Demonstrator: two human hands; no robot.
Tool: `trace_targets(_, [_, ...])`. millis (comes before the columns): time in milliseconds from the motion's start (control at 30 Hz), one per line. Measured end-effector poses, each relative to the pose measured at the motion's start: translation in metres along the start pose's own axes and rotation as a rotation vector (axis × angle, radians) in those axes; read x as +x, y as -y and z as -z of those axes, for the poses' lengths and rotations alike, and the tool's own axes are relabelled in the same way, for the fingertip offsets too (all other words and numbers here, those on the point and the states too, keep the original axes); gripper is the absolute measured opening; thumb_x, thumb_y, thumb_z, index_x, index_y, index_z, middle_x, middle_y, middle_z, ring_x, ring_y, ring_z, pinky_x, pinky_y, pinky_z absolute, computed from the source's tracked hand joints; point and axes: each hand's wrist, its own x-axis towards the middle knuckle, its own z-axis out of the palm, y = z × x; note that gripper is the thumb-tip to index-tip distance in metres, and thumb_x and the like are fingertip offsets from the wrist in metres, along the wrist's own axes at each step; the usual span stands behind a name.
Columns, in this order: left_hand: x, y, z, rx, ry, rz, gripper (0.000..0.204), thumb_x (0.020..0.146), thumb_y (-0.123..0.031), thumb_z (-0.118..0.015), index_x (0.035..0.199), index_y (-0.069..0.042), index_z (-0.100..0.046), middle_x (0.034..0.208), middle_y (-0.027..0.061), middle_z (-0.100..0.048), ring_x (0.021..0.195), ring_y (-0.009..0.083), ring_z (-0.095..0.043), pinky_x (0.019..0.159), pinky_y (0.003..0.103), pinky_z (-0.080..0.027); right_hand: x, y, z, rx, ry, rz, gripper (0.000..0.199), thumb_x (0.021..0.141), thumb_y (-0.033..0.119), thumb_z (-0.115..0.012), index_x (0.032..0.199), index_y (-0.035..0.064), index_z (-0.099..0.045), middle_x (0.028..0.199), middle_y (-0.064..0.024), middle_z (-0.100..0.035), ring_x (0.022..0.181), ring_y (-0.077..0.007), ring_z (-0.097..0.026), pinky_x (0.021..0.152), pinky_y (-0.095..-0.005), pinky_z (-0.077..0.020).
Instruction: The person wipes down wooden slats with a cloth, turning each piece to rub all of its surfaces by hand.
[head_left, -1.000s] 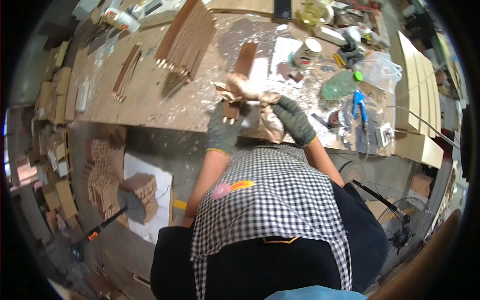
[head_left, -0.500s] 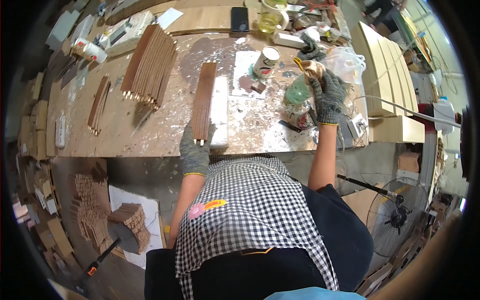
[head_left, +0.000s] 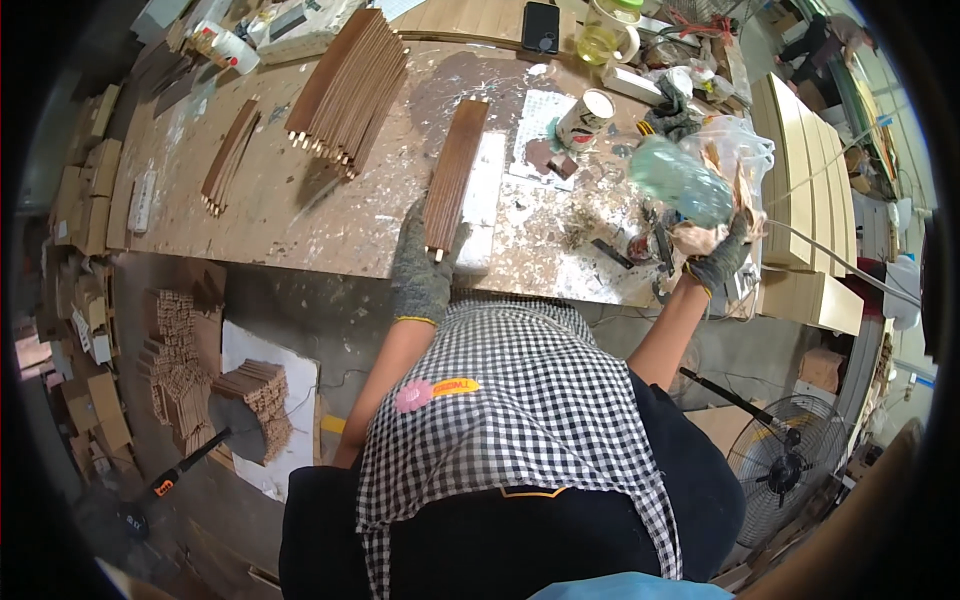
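Observation:
My left hand (head_left: 415,262), in a grey knit glove, is closed round the near end of a brown wooden strip (head_left: 456,175). Pale dowel ends stick out of both its ends. The strip lies over a white block (head_left: 484,205) at the bench's near edge. On the right, my gloved right hand (head_left: 722,262) is closed on a tan rag (head_left: 697,238), gathered at one end of a green see-through bottle (head_left: 675,180). Tilted on its side above the bench, the bottle is blurred by motion. The rag and glove hide its lower end.
Fanned brown strips (head_left: 350,90) and a smaller bundle (head_left: 230,155) lie on the left of the paint-spattered bench (head_left: 300,225). A paper cup (head_left: 585,118), phone (head_left: 540,27) and jug (head_left: 604,35) stand farther back. A white cable (head_left: 840,258) crosses at right, above a fan (head_left: 785,465).
My right hand has moved right and nearer me with the rag. The green bottle has come off the bench and is tipped over. My left hand still holds the strip; the whole view has shifted.

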Motion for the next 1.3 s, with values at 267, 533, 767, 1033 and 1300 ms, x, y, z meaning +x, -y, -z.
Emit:
trace_targets(267, [0.004, 0.002, 0.005, -0.012, 0.044, 0.032, 0.056, 0.102, -0.039, -0.059, 0.141, -0.001, -0.048, 0.131, 0.0194, -0.054, 0.119, 0.0308, -0.061, 0.102, 0.043, -0.058, -0.011, -0.018, -0.002, 0.527, 0.266, -0.595, 0.041, 0.092, 0.025, -0.074, 0.125, 0.0029, -0.063, 0.117, -0.0124, -0.069, 0.098, -0.0269, -0.068, 0.084, -0.0394, -0.0573])
trace_targets(533, [0.005, 0.003, 0.007, -0.029, 0.064, 0.016, 0.043, 0.100, -0.021, -0.063, 0.135, 0.002, -0.054, 0.126, 0.0196, -0.058, 0.115, 0.0318, -0.062, 0.099, 0.045, -0.061, 0.015, -0.017, -0.004, -0.354, -0.057, 0.042, 0.045, 0.090, 0.024, -0.077, 0.127, 0.0029, -0.061, 0.115, -0.0093, -0.069, 0.098, -0.0222, -0.067, 0.085, -0.0359, -0.0560])
trace_targets(767, [0.011, 0.001, 0.003, -0.092, -0.027, 0.061, 0.042, 0.101, -0.021, -0.063, 0.135, 0.001, -0.053, 0.126, 0.0203, -0.059, 0.113, 0.0314, -0.063, 0.097, 0.044, -0.062, -0.001, -0.039, -0.033, -1.219, 0.329, 0.640, 0.034, 0.087, 0.019, -0.082, 0.111, 0.0031, -0.064, 0.102, -0.0113, -0.070, 0.091, -0.0226, -0.064, 0.082, -0.0322, -0.0528])
trace_targets(1033, [0.006, 0.004, 0.004, -0.048, -0.054, 0.032, 0.042, 0.102, -0.022, -0.061, 0.136, 0.001, -0.054, 0.124, 0.0202, -0.060, 0.112, 0.0287, -0.064, 0.095, 0.044, -0.062, -0.107, -0.059, -0.063, -0.507, 0.686, 0.229, 0.045, 0.092, 0.019, -0.076, 0.129, 0.0054, -0.056, 0.112, -0.0116, -0.068, 0.098, -0.0185, -0.067, 0.085, -0.0293, -0.0564])
trace_targets(1300, [0.010, 0.001, -0.024, -0.064, -0.189, 0.155, 0.038, 0.104, -0.038, -0.041, 0.088, -0.007, -0.058, 0.077, 0.0066, -0.064, 0.069, 0.0186, -0.060, 0.053, 0.031, -0.048, -0.187, -0.082, -0.105, -0.957, 1.717, 1.103, 0.044, 0.095, 0.038, -0.059, 0.136, 0.0228, -0.062, 0.145, -0.0188, -0.055, 0.128, -0.0331, -0.057, 0.104, -0.0447, -0.0449])
